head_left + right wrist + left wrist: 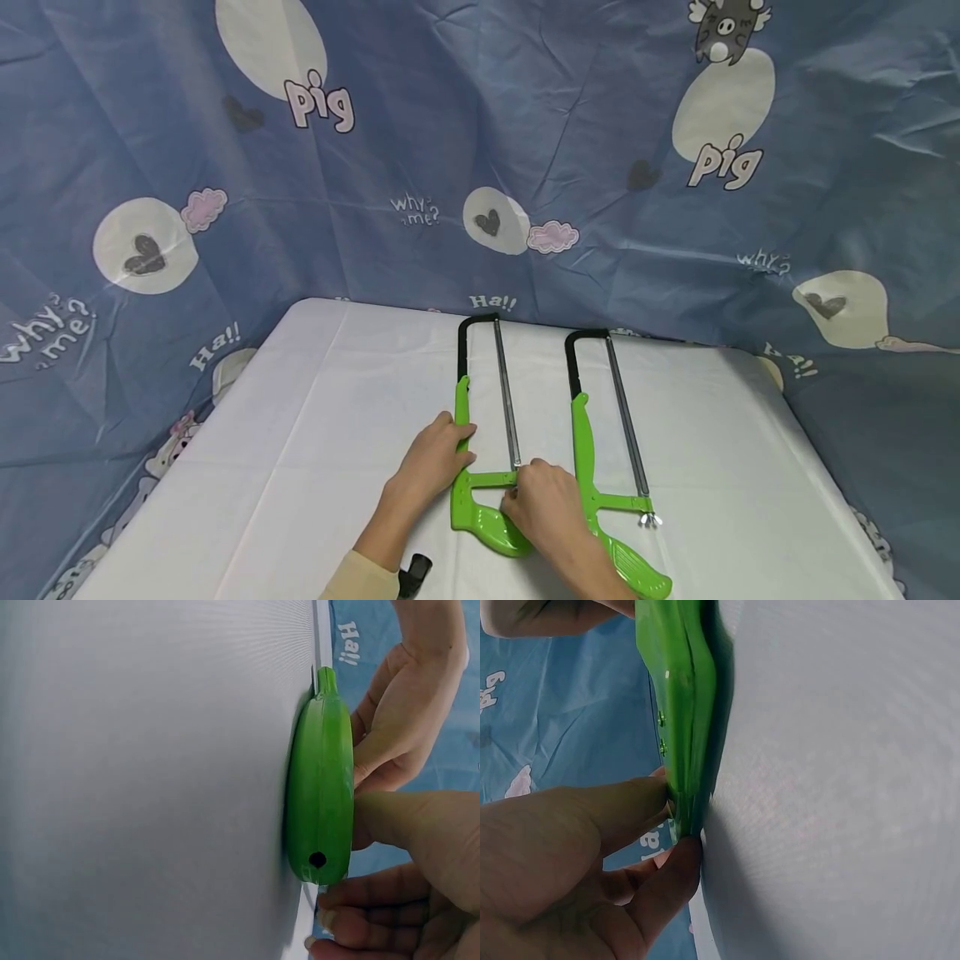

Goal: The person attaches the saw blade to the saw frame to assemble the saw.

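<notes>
Two hacksaws with bright green handles and black front bows lie side by side on the white table. My left hand (433, 454) grips the green frame of the left hacksaw (462, 408), fingers across it and thumb against its side, as the left wrist view also shows. Curled at the near end of that saw's blade (507, 400), my right hand (551, 504) pinches the wing nut, which the fingers hide. In the right wrist view the green handle (319, 772) stands in front of the fingers. The other hacksaw (583, 442) has its wing nut (650, 520) showing.
Left of the near saw handle, by my left sleeve (363, 579), lies a small black object (415, 573), partly covered. A blue printed cloth (420, 108) hangs behind and around the white table (337, 375). My right forearm overlaps the second saw's handle.
</notes>
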Action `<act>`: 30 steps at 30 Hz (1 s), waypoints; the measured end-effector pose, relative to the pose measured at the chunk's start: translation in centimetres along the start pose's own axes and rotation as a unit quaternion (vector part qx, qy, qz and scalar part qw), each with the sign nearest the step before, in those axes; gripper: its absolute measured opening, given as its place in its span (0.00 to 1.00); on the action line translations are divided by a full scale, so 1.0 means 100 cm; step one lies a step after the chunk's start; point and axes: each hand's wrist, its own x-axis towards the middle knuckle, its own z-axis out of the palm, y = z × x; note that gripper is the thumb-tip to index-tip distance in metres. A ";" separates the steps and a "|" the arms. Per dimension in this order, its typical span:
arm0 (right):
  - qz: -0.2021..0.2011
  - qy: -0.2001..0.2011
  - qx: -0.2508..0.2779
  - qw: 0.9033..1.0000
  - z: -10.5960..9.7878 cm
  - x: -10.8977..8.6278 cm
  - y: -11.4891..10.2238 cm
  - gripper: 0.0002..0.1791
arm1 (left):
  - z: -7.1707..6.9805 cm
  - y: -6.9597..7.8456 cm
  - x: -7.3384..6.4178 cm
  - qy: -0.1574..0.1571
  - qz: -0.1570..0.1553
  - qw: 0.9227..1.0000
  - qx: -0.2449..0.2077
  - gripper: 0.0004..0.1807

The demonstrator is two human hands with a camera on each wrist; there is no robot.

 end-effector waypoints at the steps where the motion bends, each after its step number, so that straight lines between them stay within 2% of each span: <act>1: 0.001 0.000 0.002 1.000 0.000 0.000 0.000 0.19 | 0.000 0.000 0.000 0.000 0.000 1.000 -0.001 0.22; 7: 0.026 -0.015 0.046 0.998 0.001 0.000 0.002 0.21 | -0.002 0.001 0.000 -0.002 0.002 1.000 -0.008 0.23; 16: 0.076 -0.042 0.117 0.989 0.000 0.001 0.005 0.22 | -0.003 0.001 0.000 -0.004 0.007 1.000 -0.004 0.22; 23: 0.120 -0.088 0.196 0.969 0.000 0.002 0.008 0.21 | -0.003 0.001 0.000 -0.004 0.003 1.000 -0.004 0.22; 30: 0.128 -0.107 0.236 0.957 0.001 0.003 0.013 0.20 | -0.002 0.001 -0.001 -0.005 0.001 1.000 -0.007 0.23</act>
